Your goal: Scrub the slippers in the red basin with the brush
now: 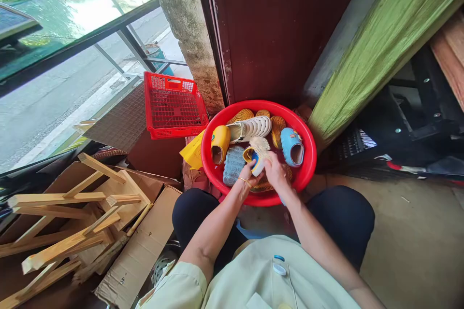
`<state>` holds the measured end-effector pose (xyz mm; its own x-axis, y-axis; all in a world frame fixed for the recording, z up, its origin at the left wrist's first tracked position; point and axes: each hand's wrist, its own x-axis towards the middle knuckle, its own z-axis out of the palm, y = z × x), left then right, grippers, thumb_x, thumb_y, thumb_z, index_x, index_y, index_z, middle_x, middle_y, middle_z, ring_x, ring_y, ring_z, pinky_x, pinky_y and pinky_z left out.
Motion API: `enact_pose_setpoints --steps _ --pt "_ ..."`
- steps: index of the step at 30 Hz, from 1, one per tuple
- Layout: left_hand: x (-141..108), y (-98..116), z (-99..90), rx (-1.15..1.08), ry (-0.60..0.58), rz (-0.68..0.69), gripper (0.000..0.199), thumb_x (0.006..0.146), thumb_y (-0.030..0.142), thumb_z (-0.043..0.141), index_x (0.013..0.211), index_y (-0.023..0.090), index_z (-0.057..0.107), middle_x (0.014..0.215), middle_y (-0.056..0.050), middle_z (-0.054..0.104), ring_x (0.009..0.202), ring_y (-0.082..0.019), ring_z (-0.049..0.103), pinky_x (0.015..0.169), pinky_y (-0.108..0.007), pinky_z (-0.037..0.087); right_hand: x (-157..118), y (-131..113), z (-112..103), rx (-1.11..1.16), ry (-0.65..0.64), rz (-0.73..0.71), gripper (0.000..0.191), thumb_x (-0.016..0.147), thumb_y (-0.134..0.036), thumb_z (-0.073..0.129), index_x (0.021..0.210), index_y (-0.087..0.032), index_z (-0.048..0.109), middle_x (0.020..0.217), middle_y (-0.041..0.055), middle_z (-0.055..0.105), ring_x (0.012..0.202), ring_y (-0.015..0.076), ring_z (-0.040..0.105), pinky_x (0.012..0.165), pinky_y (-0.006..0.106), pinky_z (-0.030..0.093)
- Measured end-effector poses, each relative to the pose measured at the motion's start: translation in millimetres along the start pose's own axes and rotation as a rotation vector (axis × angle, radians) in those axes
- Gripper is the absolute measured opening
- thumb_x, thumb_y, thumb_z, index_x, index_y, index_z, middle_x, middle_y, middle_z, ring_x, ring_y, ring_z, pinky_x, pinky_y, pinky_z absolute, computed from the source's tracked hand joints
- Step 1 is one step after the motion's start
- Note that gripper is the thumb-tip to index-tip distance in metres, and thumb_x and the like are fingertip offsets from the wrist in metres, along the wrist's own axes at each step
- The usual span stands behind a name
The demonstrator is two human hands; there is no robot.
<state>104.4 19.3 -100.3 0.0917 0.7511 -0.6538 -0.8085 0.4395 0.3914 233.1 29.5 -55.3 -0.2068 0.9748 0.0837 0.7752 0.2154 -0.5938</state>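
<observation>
Over a round red basin, my left hand is closed on a clog with a yellow rim and a blue inside. My right hand is closed right beside it on what looks like a scrub brush with pale bristles; my fingers cover part of it. Around them in the basin lie a yellow clog, a white clog with ridges, and a light blue clog. A grey-blue clog shows its sole. Several mustard soles face up.
Behind the basin to the left sits a red plastic crate. Wooden stools lie upturned beside flattened cardboard at my left. A dark red door stands behind, and a green-covered roll leans at the right.
</observation>
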Motion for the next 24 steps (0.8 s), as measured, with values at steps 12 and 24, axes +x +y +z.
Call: enact_pose_setpoints --steps 12,24 --pt "-5 -1 -8.3 -0.003 0.062 -0.081 0.026 0.092 0.028 0.058 0.102 0.009 0.072 0.076 -0.009 0.074 0.064 -0.018 0.068 0.059 -0.026 0.055 -46 14 1 0.105 -0.051 -0.123 0.052 0.101 -0.044 0.039 0.145 -0.018 0.052 0.112 0.0156 0.077 0.093 0.029 0.074 0.08 0.037 0.058" --pt "-17 20 -32.4 0.719 0.058 0.687 0.074 0.069 0.038 0.085 0.137 0.021 0.062 0.124 -0.007 0.073 0.122 -0.032 0.062 0.109 -0.044 0.047 33 58 6 0.071 -0.32 0.337 0.05 0.1 -0.053 0.047 0.127 -0.013 0.061 0.078 0.0095 0.073 0.062 0.0193 0.069 0.061 0.028 0.052"
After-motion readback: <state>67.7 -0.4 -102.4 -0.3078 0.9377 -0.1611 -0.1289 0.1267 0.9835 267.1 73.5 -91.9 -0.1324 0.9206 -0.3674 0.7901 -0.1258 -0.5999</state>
